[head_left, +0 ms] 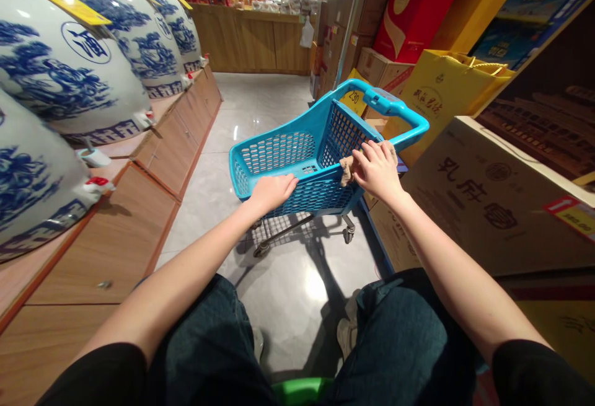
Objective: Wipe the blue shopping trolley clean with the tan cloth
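A blue plastic shopping cart (279,149) stands side-on in front of me, its latticed basket holding nothing that shows. My left hand (275,191) is closed over the near rim of the basket. Farther right, my right hand (377,167) presses a crumpled beige cloth (348,169) onto the same rim, close to the handle end. Its fingers are bent over the cloth. The cart's handle (388,105) rises at the back right, beyond my right hand.
Blue-and-white porcelain jars (69,65) stand on a wooden cabinet (97,257) at left. Stacked cartons (502,207), a yellow gift bag (437,93) and a red box (418,9) line the right. A counter (255,37) with packaged goods is at the back. Something green (302,388) lies beneath me.
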The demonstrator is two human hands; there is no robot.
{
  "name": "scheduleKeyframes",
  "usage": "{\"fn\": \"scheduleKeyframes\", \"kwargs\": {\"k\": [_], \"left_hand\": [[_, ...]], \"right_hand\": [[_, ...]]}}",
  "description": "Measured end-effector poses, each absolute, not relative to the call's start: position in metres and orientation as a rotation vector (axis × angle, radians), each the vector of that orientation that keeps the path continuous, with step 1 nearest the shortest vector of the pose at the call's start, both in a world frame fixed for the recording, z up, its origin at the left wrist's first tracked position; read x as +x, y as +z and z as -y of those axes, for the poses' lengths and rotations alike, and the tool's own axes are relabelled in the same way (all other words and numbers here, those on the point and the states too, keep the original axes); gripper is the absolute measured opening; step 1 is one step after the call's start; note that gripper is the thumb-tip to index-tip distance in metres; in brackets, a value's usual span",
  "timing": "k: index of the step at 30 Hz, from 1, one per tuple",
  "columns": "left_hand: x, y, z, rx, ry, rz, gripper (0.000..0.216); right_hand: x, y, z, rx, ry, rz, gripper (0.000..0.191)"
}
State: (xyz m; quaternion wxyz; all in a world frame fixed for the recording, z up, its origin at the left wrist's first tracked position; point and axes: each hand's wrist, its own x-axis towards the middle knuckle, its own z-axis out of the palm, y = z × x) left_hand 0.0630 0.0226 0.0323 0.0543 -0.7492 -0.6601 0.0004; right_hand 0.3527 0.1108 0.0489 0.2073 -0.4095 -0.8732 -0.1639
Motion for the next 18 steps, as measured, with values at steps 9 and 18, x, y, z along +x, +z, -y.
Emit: {"fn": "scheduleKeyframes", "kwargs": {"k": [9, 18], "left_hand": [[0.060, 0.030, -0.024, -2.283, -0.025, 1.983, 0.057], [0.061, 0.029, -0.024, -2.275, -0.015, 1.981, 0.058]], "right_hand": [[0.344, 0.051, -0.104, -1.022, -0.432, 2.511, 0.046], [0.334, 0.047, -0.096, -1.012, -0.494, 2.542, 0.052]]}}
